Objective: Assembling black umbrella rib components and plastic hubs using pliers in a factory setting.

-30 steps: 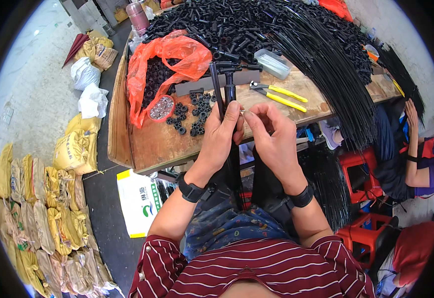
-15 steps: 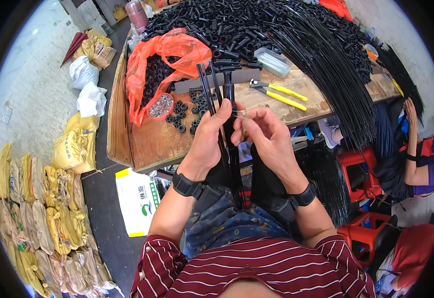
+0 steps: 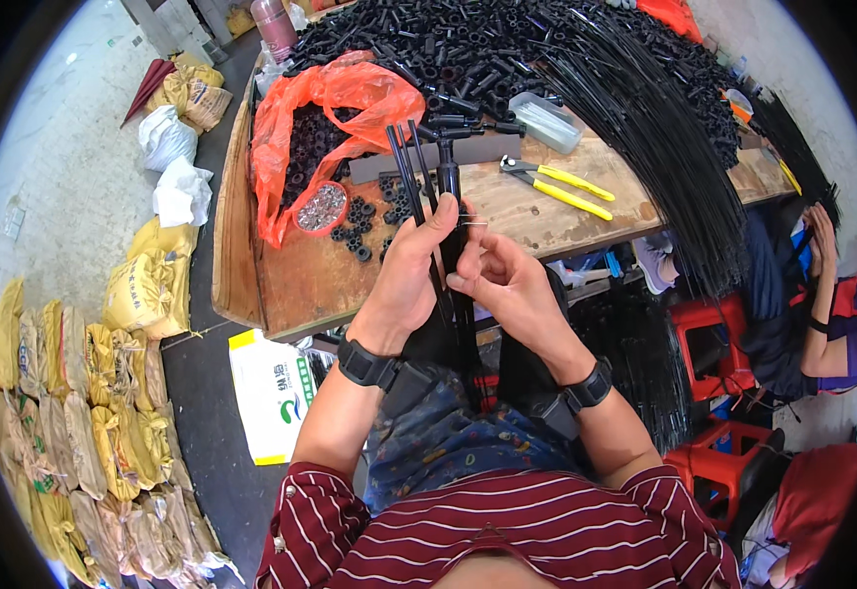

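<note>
Presently, in the head view, with the thin metal wire (image 3: 474, 223) serving as the clock's centre, the left hand (image 3: 404, 275) is lying at eight o'clock, its fingers wrapping firmly around a black tube (image 3: 450, 177) and some slim black rods (image 3: 405, 173). The tube's T-shaped top is pointing to eleven o'clock, and the wire is jutting out on its right side; whether it is passing through or only lying against the tube, I cannot tell. At five o'clock the right hand (image 3: 521, 299) is curling, its thumb tip reaching the tube below the wire; whether those fingers are pinching anything is unclear. On the wooden table (image 3: 291, 285), a red dish (image 3: 320, 234) is sitting at nine o'clock and yellow-handled pincers (image 3: 573, 182) are resting at two. Judging by this, the step in hand is working the wire at the tube; the next move is probably calling for a steady left grip and fine right-fingertip control on the protruding end.
</note>
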